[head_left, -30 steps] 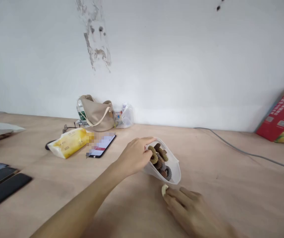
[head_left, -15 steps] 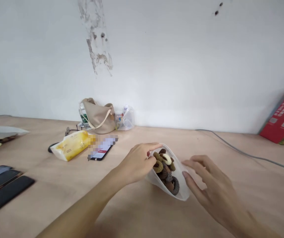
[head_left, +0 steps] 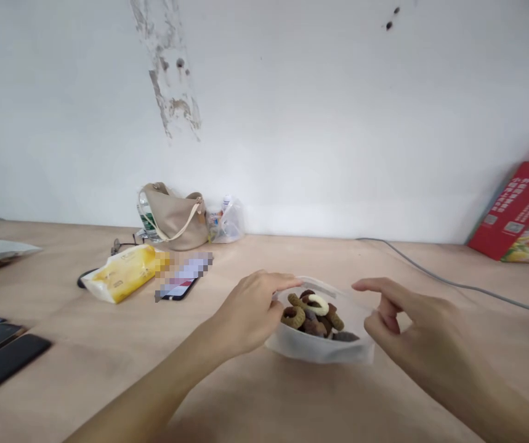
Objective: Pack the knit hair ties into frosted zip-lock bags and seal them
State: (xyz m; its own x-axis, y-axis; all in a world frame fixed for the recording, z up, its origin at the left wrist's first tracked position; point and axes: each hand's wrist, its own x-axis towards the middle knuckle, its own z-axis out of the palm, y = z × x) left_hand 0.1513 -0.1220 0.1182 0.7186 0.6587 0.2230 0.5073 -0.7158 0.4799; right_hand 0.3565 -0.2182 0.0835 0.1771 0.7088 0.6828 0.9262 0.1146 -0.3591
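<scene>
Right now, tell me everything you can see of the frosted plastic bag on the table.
A translucent, frosted plastic bag lies on the pale wooden table, its mouth open, a thin strip along the rim. It holds knitted rings in brown, olive and cream. The left hand has its fingers at the rim; the right hand is at the right corner, contact unclear.

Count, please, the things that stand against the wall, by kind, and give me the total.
Plastic water bottle: 1
Beige shoulder bag: 1
Clear plastic bag: 1
Red cardboard box: 1
Total: 4
</scene>
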